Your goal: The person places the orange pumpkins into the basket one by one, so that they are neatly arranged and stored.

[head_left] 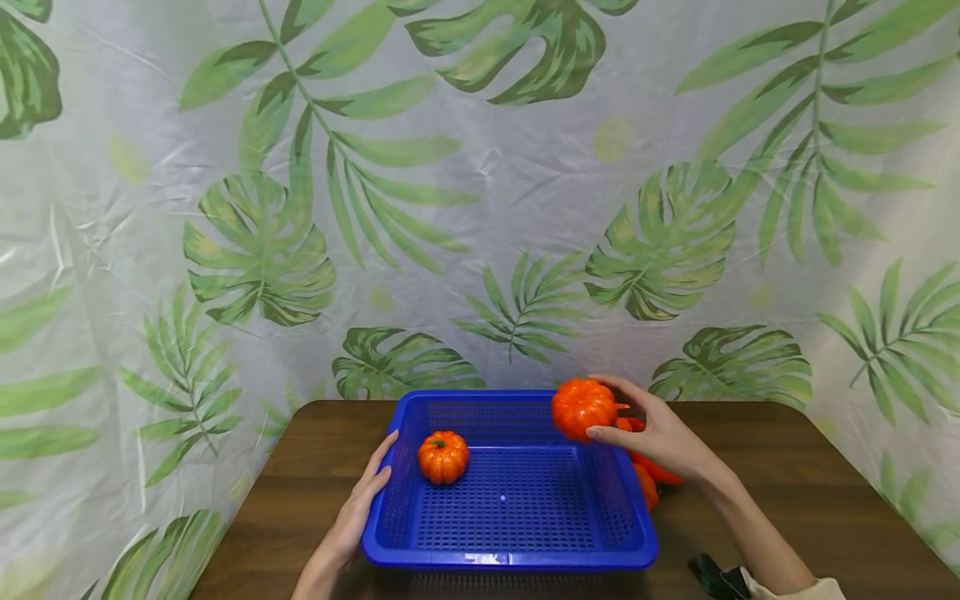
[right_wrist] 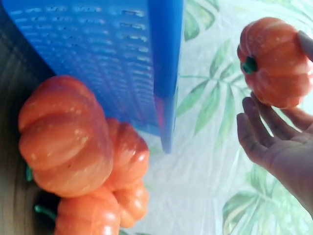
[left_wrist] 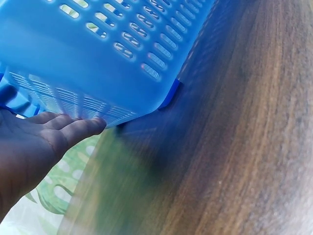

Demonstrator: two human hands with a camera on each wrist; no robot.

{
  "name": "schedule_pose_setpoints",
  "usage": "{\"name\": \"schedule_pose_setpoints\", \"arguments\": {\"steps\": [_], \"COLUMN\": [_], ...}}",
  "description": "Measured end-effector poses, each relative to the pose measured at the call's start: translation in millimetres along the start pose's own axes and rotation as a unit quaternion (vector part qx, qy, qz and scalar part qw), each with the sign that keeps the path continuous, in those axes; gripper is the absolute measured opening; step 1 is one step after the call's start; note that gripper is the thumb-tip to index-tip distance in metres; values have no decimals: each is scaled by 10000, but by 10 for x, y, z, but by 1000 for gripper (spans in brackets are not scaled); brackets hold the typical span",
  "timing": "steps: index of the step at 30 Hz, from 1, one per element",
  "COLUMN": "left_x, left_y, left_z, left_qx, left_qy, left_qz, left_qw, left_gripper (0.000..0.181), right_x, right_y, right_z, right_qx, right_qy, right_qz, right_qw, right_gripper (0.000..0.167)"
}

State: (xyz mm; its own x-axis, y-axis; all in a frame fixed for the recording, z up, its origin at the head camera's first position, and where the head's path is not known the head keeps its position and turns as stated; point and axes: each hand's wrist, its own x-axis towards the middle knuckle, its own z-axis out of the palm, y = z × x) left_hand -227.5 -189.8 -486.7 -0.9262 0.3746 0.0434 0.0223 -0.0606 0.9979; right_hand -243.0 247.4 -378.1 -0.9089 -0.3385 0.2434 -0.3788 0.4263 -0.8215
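Note:
A blue plastic basket point(head_left: 510, 552) with slotted walls stands on the table, and a small orange pumpkin point(head_left: 443, 457) sits inside it at the left. My left hand point(head_left: 347, 515) lies along the basket's left side; in the left wrist view its extended fingers point(left_wrist: 80, 129) touch the outer wall. Above the basket's far right corner, my right hand point(head_left: 660, 429) holds a larger orange-red pumpkin point(head_left: 583, 409) between thumb and fingers. The right wrist view shows this held pumpkin point(right_wrist: 274, 63) with its green stem, raised past the rim.
Several orange-red pumpkins point(right_wrist: 66, 137) crowd together on the table against the basket's right outer wall, partly hidden in the head view by my right hand. A brown wooden table point(head_left: 780, 467) carries everything. Behind it hangs a leaf-patterned sheet point(head_left: 525, 208).

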Motion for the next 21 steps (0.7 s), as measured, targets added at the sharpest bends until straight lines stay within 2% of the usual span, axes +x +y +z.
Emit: {"name": "schedule_pose_setpoints", "arguments": {"steps": [8, 15, 21], "left_x": [-2, 1, 3], "left_y": [0, -7, -3], "left_z": [2, -7, -7], "left_qx": [-5, -11, -4], "left_qy": [16, -49, 12], "left_qz": [10, 22, -6], "left_qw": [10000, 10000, 10000], "left_gripper": [56, 57, 56], "right_x": [120, 195, 246], "right_y": [-60, -104, -141], "right_z": [114, 206, 251], "right_qx": [-85, 316, 376], "right_qy": [-225, -398, -455], "right_qz": [-102, 60, 84], "right_qw": [9997, 9987, 9982], "right_gripper": [67, 68, 64]}}
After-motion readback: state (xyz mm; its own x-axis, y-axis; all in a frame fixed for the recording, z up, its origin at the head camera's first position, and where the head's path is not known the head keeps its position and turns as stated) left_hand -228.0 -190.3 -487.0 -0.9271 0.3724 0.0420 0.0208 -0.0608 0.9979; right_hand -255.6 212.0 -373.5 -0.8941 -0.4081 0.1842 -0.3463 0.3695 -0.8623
